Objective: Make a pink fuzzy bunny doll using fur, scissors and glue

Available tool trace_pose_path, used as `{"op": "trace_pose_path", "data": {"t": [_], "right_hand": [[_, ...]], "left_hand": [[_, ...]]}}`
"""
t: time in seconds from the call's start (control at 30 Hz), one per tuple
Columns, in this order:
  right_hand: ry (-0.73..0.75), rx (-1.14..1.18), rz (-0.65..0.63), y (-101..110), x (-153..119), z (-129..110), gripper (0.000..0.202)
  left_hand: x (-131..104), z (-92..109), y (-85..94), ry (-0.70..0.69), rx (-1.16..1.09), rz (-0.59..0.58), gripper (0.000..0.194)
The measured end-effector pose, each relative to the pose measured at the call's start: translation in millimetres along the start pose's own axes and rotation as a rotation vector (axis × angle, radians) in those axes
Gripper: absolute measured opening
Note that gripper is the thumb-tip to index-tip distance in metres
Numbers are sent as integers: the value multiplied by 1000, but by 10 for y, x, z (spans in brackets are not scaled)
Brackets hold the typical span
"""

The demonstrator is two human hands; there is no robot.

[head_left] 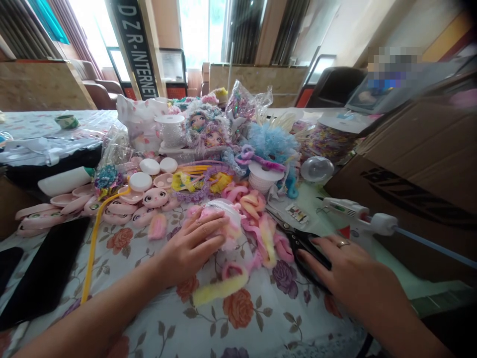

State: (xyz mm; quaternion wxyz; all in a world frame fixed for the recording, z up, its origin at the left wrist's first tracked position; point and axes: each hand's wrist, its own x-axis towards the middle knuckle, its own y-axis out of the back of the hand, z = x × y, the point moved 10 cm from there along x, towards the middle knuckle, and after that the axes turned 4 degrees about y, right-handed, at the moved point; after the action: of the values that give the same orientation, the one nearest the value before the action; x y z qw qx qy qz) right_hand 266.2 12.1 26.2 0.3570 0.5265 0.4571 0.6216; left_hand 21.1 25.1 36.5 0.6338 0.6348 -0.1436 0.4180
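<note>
My left hand (pixel 203 233) curves over a small pink and white fluffy piece (pixel 231 219), pressing it against the tablecloth. A silvery trim shows along its upper edge, and my fingers cover much of the rest. At the right, my right hand (pixel 346 268) is on the black handles of a pair of scissors (pixel 303 243), whose blades point up and left. Between the hands lies a fuzzy strip in pink and yellow (pixel 221 288), joined or close to a heap of similar fluffy strips (pixel 257 214).
Pink doll-face parts (pixel 154 198), white round caps (pixel 140 182) and a dark phone-like slab (pixel 46 268) lie left. A white glue gun (pixel 346 209) rests by a cardboard box (pixel 421 174) at right. Spools (pixel 264 176), blue fluff (pixel 272 144) and bagged trims crowd the back.
</note>
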Motion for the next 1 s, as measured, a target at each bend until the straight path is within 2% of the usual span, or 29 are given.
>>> {"op": "trace_pose_path", "data": {"t": [0.07, 0.1, 0.17, 0.27, 0.37, 0.53, 0.67, 0.83, 0.93, 1.0], "right_hand": [[125, -20, 138, 220, 56, -265, 25], [201, 46, 241, 363, 78, -420, 21], [346, 265, 316, 516, 158, -718, 16], [510, 455, 351, 600, 327, -1099, 27], [582, 481, 419, 595, 495, -1308, 27], [625, 466, 405, 467, 660, -1413, 15], [636, 433, 363, 381, 675, -1419, 14], [661, 538, 355, 304, 695, -1423, 19], [578, 659, 338, 410, 750, -1283, 16], [460, 786, 209, 477, 754, -1114, 15]], "left_hand": [[4, 10, 1, -5, 7, -5, 28], [7, 15, 0, -7, 11, -11, 28], [15, 25, -1, -12, 16, -22, 28], [24, 31, 7, -15, 17, -26, 27], [25, 28, 11, -16, 22, -31, 27], [18, 11, 6, -13, 26, -41, 28], [19, 2, 6, -2, 30, -29, 25], [11, -5, -10, 9, 42, -36, 24], [1, -7, -2, 6, 45, -35, 25], [-3, -13, 4, 8, 43, -34, 26]]}}
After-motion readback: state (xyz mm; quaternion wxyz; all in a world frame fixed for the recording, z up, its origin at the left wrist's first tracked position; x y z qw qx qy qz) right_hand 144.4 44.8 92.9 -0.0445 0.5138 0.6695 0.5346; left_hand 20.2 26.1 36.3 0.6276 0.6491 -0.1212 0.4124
